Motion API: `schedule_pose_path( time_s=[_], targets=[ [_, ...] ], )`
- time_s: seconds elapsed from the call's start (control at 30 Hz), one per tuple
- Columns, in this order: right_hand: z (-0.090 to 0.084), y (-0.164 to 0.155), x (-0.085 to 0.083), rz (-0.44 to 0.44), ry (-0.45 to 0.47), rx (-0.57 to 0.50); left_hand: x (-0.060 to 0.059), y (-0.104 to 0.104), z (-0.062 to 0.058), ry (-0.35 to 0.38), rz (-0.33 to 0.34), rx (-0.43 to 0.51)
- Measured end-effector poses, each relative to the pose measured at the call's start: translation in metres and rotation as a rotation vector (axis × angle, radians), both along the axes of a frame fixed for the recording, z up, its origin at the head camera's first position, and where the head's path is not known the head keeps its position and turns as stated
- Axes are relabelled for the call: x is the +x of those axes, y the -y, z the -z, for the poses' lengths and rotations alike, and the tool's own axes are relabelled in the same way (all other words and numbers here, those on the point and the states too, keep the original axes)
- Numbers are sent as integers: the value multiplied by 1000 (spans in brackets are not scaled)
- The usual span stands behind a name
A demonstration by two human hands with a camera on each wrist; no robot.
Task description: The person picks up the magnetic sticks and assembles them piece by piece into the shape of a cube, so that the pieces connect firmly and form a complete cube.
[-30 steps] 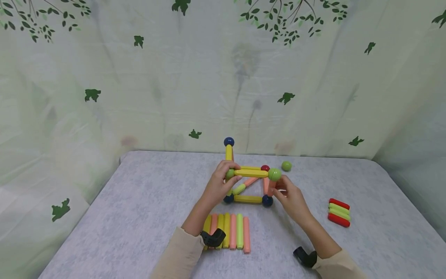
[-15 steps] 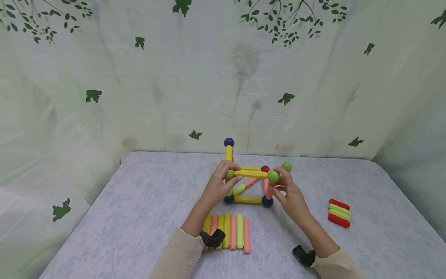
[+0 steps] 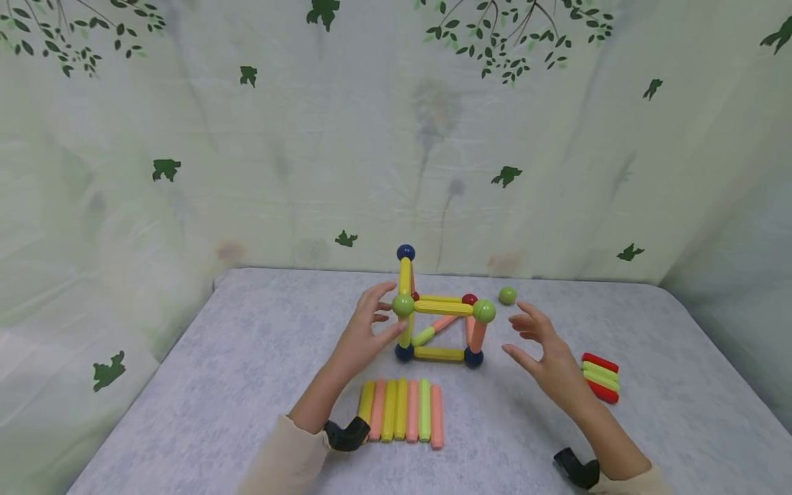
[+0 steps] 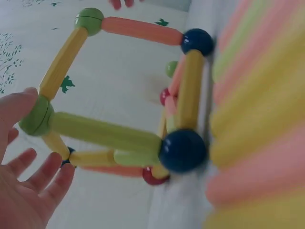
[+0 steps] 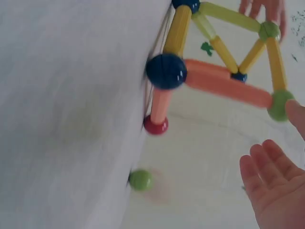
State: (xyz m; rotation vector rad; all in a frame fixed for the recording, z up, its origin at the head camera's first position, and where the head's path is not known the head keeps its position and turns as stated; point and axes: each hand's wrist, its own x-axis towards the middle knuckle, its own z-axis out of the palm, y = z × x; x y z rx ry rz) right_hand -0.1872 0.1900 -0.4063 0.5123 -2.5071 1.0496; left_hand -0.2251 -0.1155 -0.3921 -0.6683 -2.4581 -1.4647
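Left hand (image 3: 364,337) is open, fingers spread, holding nothing; it sits just left of the magnetic rod-and-ball frame (image 3: 438,323), fingertips close beside the green ball (image 3: 403,304) at the near-left top corner, can't tell if they touch. Right hand (image 3: 547,354) is also open with fingers spread and empty, to the right of the frame and clear of it, nearest the green ball at the near-right top corner (image 3: 484,311). Frame stands on the grey table (image 3: 216,385) near its far middle: dark blue balls at the near bottom corners, a yellow rod (image 3: 444,308) across the top front, a yellow rod upright at the back left capped by a dark blue ball (image 3: 405,251). Loose green ball (image 3: 507,295) lies on the table just right of the frame, apart from it. Row of spare rods (image 3: 402,418) lies side by side in front of the frame, between the forearms. Small stack of red and green rods (image 3: 600,377) sits just right of the right hand
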Motion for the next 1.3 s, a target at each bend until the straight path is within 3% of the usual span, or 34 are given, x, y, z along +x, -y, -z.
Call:
schedule_pose_path(
  time_s=[0.13, 0.27, 0.43, 0.5, 0.6, 0.8, 0.93, 1.0, 1.1, 1.23, 1.3],
  targets=[
    [0, -30, 18, 33, 37, 46, 17, 21, 9, 97, -62, -72],
    [3, -56, 34, 97, 148, 117, 37, 37, 22, 265, -83, -176],
    [10, -81, 41, 132, 285, 193, 53, 48, 35, 479, 7, -321],
    [14, -89, 41, 121, 329, 215, 56, 50, 39, 499, 63, -357],
    [21, -99, 37, 107, 379, 277, 60, 48, 42, 508, 93, -395],
    [28, -106, 30, 153, 507, 393, 63, 46, 39, 535, 54, -390],
    [25, -104, 28, 212, 612, 392, 62, 49, 36, 540, 33, -348],
    [21, -99, 31, 221, 571, 337, 61, 50, 34, 534, 12, -329],
    [14, -87, 39, 204, 409, 231, 60, 49, 31, 496, -53, -310],
    [8, -67, 43, 136, 150, 149, 59, 47, 29, 391, -151, -251],
    [5, -55, 42, 107, 68, 139, 59, 45, 27, 324, -173, -195]
  ],
)
